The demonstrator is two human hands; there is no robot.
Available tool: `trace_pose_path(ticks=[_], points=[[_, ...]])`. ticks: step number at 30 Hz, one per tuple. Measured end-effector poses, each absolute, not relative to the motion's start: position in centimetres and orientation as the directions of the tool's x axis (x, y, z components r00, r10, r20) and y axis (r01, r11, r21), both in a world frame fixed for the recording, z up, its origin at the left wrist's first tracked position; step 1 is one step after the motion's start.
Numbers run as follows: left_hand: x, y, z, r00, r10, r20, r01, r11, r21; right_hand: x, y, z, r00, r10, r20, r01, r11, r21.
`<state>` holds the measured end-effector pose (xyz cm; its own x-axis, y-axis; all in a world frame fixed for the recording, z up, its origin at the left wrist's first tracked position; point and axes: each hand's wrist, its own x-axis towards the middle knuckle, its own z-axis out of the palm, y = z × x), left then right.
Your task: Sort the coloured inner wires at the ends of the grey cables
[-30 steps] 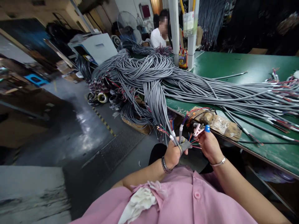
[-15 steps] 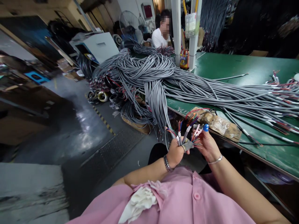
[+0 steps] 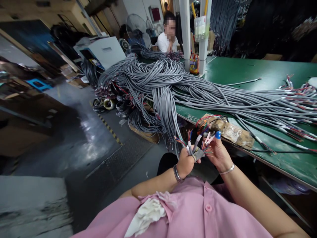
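Several grey cables point(image 3: 197, 142) with fanned-out coloured wire ends are gripped in my left hand point(image 3: 185, 164), its fingers wrapped round them. A grey covering sits on the left thumb point(image 3: 198, 154). Close on the right, my right hand point(image 3: 220, 156) is closed, with a blue cover point(image 3: 218, 135) on the thumb tip. A small pink clip-like thing point(image 3: 209, 138) is pinched in it, beside the thin coloured wires. The right fingertips are partly hidden behind the wires. From my left hand the cables lead up to the hanging grey bundle point(image 3: 164, 102).
A large heap of grey cables point(image 3: 153, 71) lies across the green table point(image 3: 247, 71). Beside my right hand is a taped cardboard block point(image 3: 235, 133). White posts point(image 3: 185, 33) stand at the table; a person in white point(image 3: 164, 41) sits beyond. A grey cabinet point(image 3: 107, 49) stands at the left.
Both hands stay almost in the same place, with the same hold. The person at the back has turned, and a hand is now raised to the face. The view has shifted slightly.
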<state>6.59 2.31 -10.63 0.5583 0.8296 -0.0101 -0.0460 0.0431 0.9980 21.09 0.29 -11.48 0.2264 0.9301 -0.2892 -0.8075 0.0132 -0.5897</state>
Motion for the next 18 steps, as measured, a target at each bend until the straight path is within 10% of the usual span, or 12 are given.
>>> trace_pose_path(ticks=[18], points=[[5.7, 1.7, -9.9, 0.517, 0.856, 0.017, -0.040, 0.004, 0.999, 21.8, -0.4, -12.4, 0.367, 0.916, -0.164, -0.668, 0.136, -0.732]])
